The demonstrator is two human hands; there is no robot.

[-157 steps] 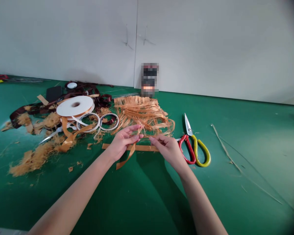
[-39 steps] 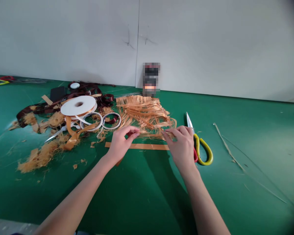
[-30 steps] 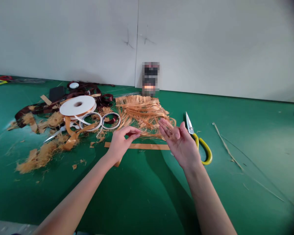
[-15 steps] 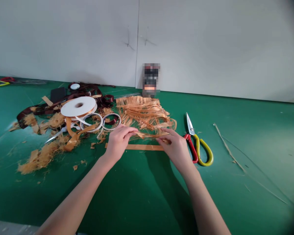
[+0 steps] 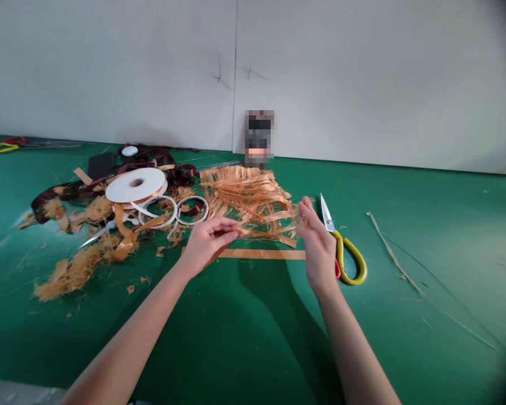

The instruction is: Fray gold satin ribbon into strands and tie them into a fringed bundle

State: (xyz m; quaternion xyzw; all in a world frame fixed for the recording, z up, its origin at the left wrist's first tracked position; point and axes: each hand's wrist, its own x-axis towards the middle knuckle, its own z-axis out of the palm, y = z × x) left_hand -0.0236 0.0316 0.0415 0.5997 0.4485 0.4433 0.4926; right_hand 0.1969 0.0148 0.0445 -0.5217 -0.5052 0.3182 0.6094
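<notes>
L hand (image 5: 206, 246), approx. ctr of frame: thumb & fingertips pinch a frayed ribbon (image 5: 267, 233), which runs right toward R hand (image 5: 319, 247). R hand, right of ctr, is blurred; fingers look straight & close together, can't tell if strands are btwn them. Flat strip (image 5: 261, 255) lies on green table (image 5: 236, 343) just below the ribbon; fringed pile (image 5: 244, 191) just above. Scissors (image 5: 354, 264) right beside R hand, partly hidden by it. White spool (image 5: 120, 188) left of ctr, w/ scraps (image 5: 65, 281) lower left of it.
</notes>
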